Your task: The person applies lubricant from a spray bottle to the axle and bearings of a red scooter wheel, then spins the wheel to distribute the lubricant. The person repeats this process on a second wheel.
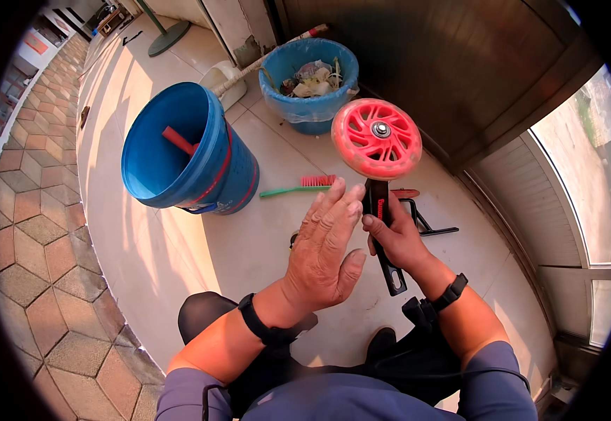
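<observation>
My right hand point(402, 237) grips a flat black bar point(376, 203) with red lettering and a slot at its lower end. On the bar's upper end is a red spoked wheel point(361, 156), like a scooter's, with a metal bolt at its hub. My left hand point(321, 249) is raised beside the bar, fingers stretched out and palm toward it, holding nothing. On the floor beyond lies a green-handled scrub brush point(316, 182) with red bristles. A bent black metal frame point(428, 230) lies behind my right hand, partly hidden.
A tall blue bucket point(239, 168) with a red-handled thing inside stands at the left. A blue bin point(309, 114) lined with plastic holds rubbish. Behind the bucket is a white dustpan point(221, 81) beside a stick. A dark panel wall point(460, 70) bounds the right; patterned paving point(60, 281) runs along the left.
</observation>
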Demonstrator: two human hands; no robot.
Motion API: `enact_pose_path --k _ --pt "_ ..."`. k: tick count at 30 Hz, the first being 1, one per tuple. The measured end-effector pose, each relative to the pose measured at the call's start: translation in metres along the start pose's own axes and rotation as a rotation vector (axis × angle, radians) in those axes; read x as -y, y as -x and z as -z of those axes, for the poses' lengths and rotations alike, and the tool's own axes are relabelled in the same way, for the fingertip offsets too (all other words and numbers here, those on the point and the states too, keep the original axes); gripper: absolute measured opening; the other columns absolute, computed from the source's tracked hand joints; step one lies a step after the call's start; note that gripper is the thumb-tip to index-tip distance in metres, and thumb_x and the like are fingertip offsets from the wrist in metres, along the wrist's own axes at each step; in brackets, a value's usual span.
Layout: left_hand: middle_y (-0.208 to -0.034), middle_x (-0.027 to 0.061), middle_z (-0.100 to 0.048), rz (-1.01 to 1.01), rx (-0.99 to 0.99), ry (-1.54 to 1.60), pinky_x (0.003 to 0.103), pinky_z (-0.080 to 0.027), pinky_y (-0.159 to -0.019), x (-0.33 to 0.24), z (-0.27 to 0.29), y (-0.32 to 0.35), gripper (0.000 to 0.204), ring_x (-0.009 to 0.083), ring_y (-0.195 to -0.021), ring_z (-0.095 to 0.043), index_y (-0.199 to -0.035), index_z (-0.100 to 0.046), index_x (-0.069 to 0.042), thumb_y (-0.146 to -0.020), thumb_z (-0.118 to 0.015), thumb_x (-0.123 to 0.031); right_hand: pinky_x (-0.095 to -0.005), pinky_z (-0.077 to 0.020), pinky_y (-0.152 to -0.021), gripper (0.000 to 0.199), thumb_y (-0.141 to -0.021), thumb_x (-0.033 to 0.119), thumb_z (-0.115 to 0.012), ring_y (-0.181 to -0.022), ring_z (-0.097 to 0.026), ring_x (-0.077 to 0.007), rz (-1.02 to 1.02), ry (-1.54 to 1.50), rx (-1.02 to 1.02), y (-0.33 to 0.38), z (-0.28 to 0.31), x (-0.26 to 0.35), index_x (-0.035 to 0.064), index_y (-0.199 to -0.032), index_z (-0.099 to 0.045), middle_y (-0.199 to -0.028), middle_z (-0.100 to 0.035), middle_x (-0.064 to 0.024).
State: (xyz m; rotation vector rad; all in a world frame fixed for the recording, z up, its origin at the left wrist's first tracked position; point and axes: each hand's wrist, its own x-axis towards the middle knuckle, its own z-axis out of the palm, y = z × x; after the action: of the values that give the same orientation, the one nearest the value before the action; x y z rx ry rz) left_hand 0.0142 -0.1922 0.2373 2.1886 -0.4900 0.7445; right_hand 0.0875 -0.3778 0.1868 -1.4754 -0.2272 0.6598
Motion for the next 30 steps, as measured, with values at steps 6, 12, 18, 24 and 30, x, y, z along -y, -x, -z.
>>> enact_pose_path --k 6,12,18,24,30 --pt "-0.161 0.0303 -0.031 0.105 -0.145 -0.105 0.049 -0.027 -0.122 0.028 0.008 -0.023 0.064 0.0463 -0.15 -0.031 -0.156 -0.029 0.006 -0.102 -0.05 -0.019 -0.0315 -0.0437 -0.098 0.066 -0.095 0.012 -0.067 -0.112 -0.052 -0.0144 -0.013 0.011 0.066 0.004 -0.011 0.001 -0.0002 -0.152 -0.036 -0.125 -0.056 -0.007" --pt "-0.155 0.0256 -0.046 0.003 0.223 0.034 0.044 -0.026 -0.123 -0.038 -0.003 0.005 0.058 0.0415 -0.147 -0.041 -0.148 -0.047 0.002 -0.094 -0.053 -0.016 -0.0274 -0.0478 -0.057 0.051 -0.102 0.025 -0.066 -0.064 -0.056 -0.012 0.362 0.303 -0.01 -0.012 0.005 -0.021 0.005 -0.142 -0.041 -0.098 -0.056 -0.0047" --pt "-0.142 0.021 -0.06 0.151 0.033 0.124 0.05 -0.029 -0.121 -0.02 0.004 0.014 0.054 0.0384 -0.141 -0.049 -0.147 -0.043 0.004 -0.098 -0.055 -0.016 -0.0276 -0.0485 -0.05 0.041 -0.102 0.028 -0.065 -0.057 -0.057 -0.0135 0.15 0.179 -0.047 -0.002 0.012 -0.018 0.0059 -0.131 -0.045 -0.091 -0.056 -0.0049" --pt "-0.153 0.0266 -0.046 0.17 -0.077 0.003 0.049 -0.027 -0.121 0.008 0.008 0.002 0.061 0.0447 -0.145 -0.04 -0.153 -0.035 0.006 -0.101 -0.054 -0.019 -0.0271 -0.0487 -0.05 0.055 -0.102 0.027 -0.066 -0.057 -0.058 -0.0138 0.113 0.164 0.031 -0.004 0.004 -0.014 0.0067 -0.144 -0.038 -0.093 -0.055 -0.0049" --pt "-0.157 0.0272 -0.041 0.175 -0.203 0.018 0.048 -0.023 -0.123 0.015 0.004 -0.021 0.064 0.0443 -0.149 -0.035 -0.154 -0.033 0.006 -0.102 -0.054 -0.026 -0.0331 -0.0454 -0.1 0.065 -0.095 0.014 -0.067 -0.115 -0.054 -0.015 0.011 0.051 0.036 0.006 -0.011 -0.006 -0.0002 -0.151 -0.038 -0.124 -0.058 -0.0073"
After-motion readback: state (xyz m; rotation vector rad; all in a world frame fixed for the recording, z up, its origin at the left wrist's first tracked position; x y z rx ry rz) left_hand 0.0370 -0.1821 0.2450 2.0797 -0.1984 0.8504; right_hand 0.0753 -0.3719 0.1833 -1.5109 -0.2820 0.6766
